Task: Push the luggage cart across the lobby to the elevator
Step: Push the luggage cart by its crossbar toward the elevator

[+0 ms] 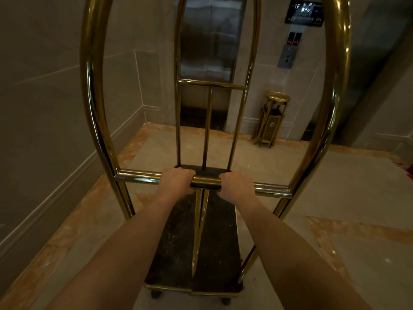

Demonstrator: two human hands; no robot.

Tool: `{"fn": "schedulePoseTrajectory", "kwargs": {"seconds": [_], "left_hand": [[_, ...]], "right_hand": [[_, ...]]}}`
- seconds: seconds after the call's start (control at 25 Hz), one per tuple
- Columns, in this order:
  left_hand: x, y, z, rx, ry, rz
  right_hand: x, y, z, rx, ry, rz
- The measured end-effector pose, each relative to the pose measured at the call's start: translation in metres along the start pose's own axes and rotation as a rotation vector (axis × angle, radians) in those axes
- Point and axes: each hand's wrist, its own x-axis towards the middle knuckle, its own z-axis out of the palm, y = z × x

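Observation:
A brass luggage cart point(93, 113) with arched golden tubes and a dark carpeted deck point(214, 242) stands right in front of me, with nothing loaded on it. My left hand point(176, 181) and my right hand point(237, 186) both grip its near horizontal handle bar point(138, 176), close together on either side of the centre post. Straight ahead, seen through the cart's frame, the steel elevator doors point(210, 41) are closed. The cart's far end points at them, a short stretch of floor away.
An elevator call panel point(289, 50) and floor display point(305, 13) hang right of the doors. Below them a brass ashtray stand point(271, 119) sits against the wall. A beige wall point(44, 108) runs close along the left. Marble floor point(335, 180) spreads to the right.

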Motion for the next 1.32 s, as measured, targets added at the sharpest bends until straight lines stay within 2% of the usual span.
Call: {"fn": "schedulePoseTrajectory", "kwargs": {"seconds": [0.36, 0.92, 1.32], "left_hand": [[0.120, -0.026, 0.004, 0.005, 0.032, -0.025], [0.335, -0.091, 0.010, -0.020, 0.023, 0.087], [0.474, -0.127, 0.019, -0.039, 0.061, 0.078]], "right_hand": [[0.116, 0.038, 0.015, -0.027, 0.011, -0.027], [0.327, 0.095, 0.045, -0.071, -0.009, 0.008], [0.462, 0.132, 0.065, -0.077, 0.037, -0.002]]}}
